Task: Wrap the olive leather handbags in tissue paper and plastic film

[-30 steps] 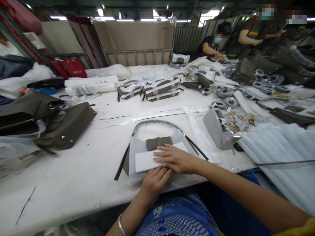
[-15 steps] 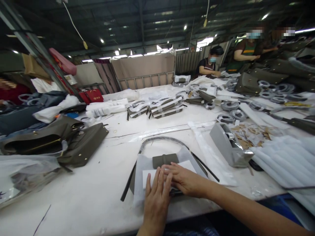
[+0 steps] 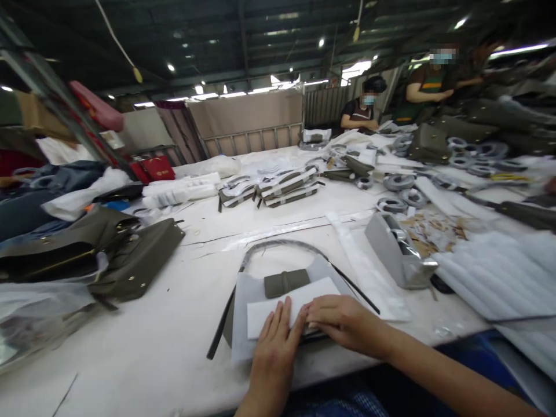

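Note:
A dark olive handbag lies flat in front of me, with pale wrapping (image 3: 242, 295) over its body. Its handle (image 3: 278, 245), covered in clear film, arches away from me. On the wrapping rests a white foam sheet (image 3: 324, 288), just below an olive flap (image 3: 286, 282). My left hand (image 3: 274, 347) lies on the foam sheet's lower part, fingers stretched out. Beside its index finger, my right hand (image 3: 343, 321) has its fingers drawn together in a pinch at the sheet's lower edge. What is between those fingertips is hidden.
A grey tape dispenser (image 3: 393, 255) stands to the right, near stacked white foam sheets (image 3: 499, 272). Olive bags (image 3: 143, 260) lie at the left. Wrapped bags (image 3: 289, 188) are piled farther back. Co-workers (image 3: 362, 110) are at the far right side of the table.
My right hand has drawn back from over my left fingertips and closed from a flat pose into a pinch. More of the foam sheet shows. The view has shifted slightly.

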